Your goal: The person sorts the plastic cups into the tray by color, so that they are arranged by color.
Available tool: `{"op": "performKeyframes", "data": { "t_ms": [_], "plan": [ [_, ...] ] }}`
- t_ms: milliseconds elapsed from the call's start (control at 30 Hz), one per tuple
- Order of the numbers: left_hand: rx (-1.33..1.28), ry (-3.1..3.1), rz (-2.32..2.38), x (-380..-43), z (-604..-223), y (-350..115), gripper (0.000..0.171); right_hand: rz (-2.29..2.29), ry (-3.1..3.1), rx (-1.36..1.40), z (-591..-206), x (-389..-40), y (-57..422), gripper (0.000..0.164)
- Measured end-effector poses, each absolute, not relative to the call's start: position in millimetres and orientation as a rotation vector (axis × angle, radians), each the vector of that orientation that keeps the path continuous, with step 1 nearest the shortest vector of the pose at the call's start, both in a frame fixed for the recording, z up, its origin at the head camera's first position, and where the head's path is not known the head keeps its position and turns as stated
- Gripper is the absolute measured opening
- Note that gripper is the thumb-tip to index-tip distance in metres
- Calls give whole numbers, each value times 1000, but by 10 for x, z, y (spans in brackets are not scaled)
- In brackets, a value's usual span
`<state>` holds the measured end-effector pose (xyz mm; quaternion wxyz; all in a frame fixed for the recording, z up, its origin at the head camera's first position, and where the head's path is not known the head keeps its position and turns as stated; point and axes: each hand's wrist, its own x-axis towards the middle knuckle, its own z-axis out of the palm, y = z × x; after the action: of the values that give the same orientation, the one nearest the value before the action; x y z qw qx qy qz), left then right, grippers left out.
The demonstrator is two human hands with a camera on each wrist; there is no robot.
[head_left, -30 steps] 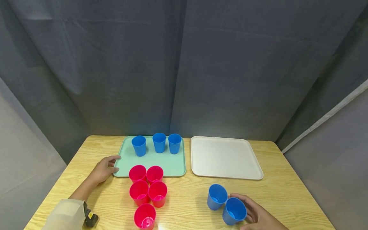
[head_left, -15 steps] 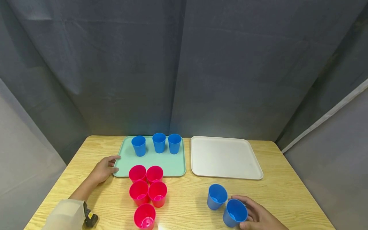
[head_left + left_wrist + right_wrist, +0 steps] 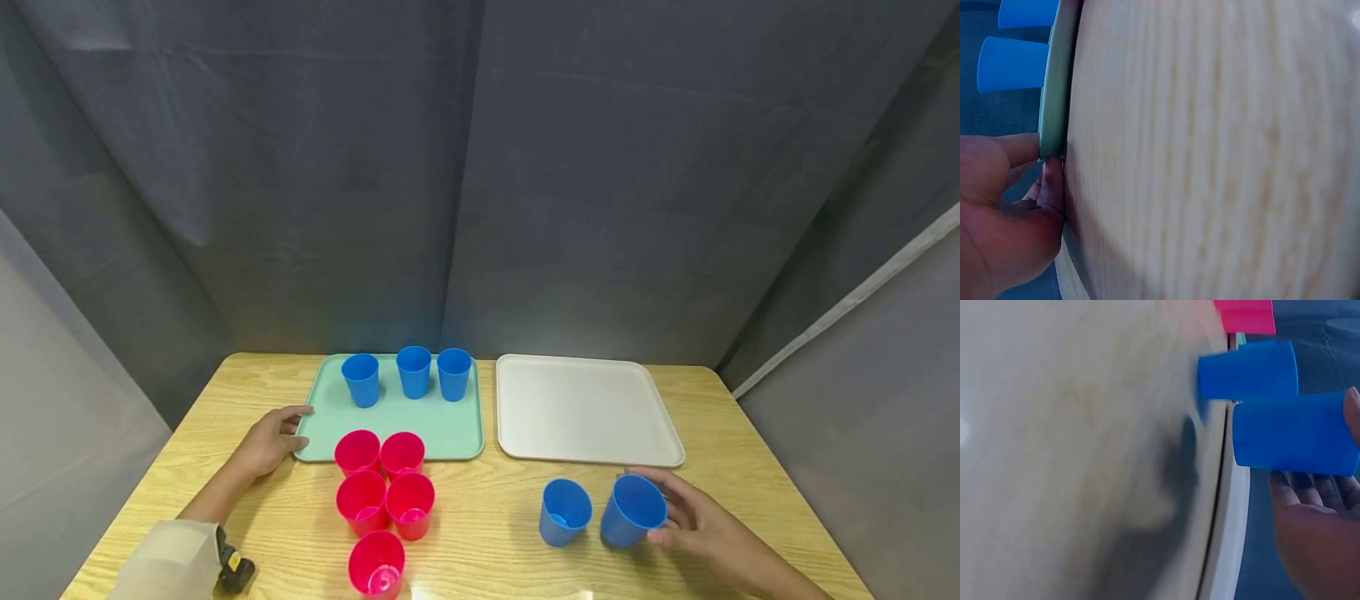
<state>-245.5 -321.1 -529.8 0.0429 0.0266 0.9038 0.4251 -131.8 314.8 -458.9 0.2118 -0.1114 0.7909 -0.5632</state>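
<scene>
My right hand (image 3: pixel 701 521) grips a blue cup (image 3: pixel 633 512) by its side. In the right wrist view this cup (image 3: pixel 1294 434) is raised off the table, its shadow apart from it. Left of it another blue cup (image 3: pixel 565 512) stands upright on the table. My left hand (image 3: pixel 268 442) holds the left edge of the mint-green tray (image 3: pixel 450 437); the left wrist view shows thumb and fingers at the tray's rim (image 3: pixel 1055 119). Three blue cups (image 3: pixel 414 372) stand along the back of that tray.
Several red cups (image 3: pixel 363 502) stand close together in front of the green tray. A white tray (image 3: pixel 588 412) lies flat at the back right. Grey curtains (image 3: pixel 585 183) close off the back and sides of the wooden table (image 3: pixel 495 533).
My right hand has lifted the blue cup and carried it up and slightly right, away from its neighbour. My left hand, trays and other cups stay put.
</scene>
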Motion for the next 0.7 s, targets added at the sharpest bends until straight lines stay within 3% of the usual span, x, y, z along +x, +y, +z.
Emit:
{"op": "performKeyframes", "data": {
  "t_ms": [300, 700],
  "plan": [
    [83, 2765, 1297, -2457, -5296, -3213, 50, -1542, 2207, -480, -4541, -1754, 3170, 65],
    [86, 2758, 1315, -2458, -5295, -3212, 50, -1386, 2286, -644, -4427, -2331, 2854, 64]
  ]
}}
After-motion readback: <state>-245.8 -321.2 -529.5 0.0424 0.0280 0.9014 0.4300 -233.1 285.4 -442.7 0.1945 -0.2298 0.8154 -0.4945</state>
